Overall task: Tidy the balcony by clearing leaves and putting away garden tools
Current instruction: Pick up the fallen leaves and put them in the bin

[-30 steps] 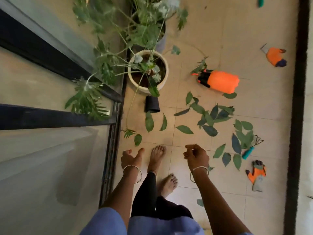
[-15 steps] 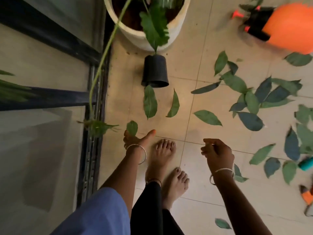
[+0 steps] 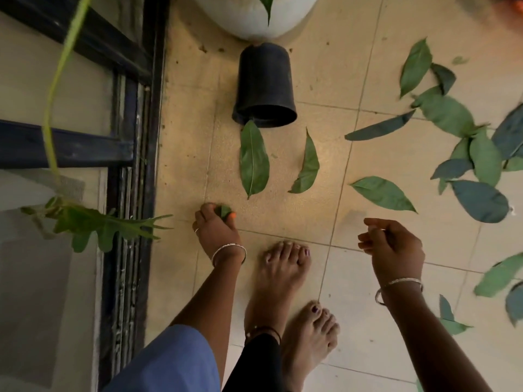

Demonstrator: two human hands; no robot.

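Green leaves lie scattered over the beige tiled balcony floor. My left hand [image 3: 215, 226] is down at the floor with its fingers closed around a small green leaf [image 3: 223, 211]. Just beyond it lie a long leaf [image 3: 254, 159] and a curled leaf [image 3: 307, 166]. Another leaf [image 3: 382, 193] rests to the right, and a cluster of several leaves [image 3: 467, 154] spreads toward the right edge. My right hand [image 3: 393, 247] hovers above the tiles with loosely curled fingers and nothing in it. No garden tool is clearly in view.
A small black pot [image 3: 264, 86] lies on its side below a large white planter [image 3: 254, 18]. A dark sliding door frame [image 3: 133, 165] runs along the left, with a drooping plant frond [image 3: 93, 224] across it. My bare feet [image 3: 283, 281] stand between my arms.
The view has dropped closer to the floor. My left hand went forward and down and closed on the small leaf near the door track. The right hand stayed curled above the tiles.
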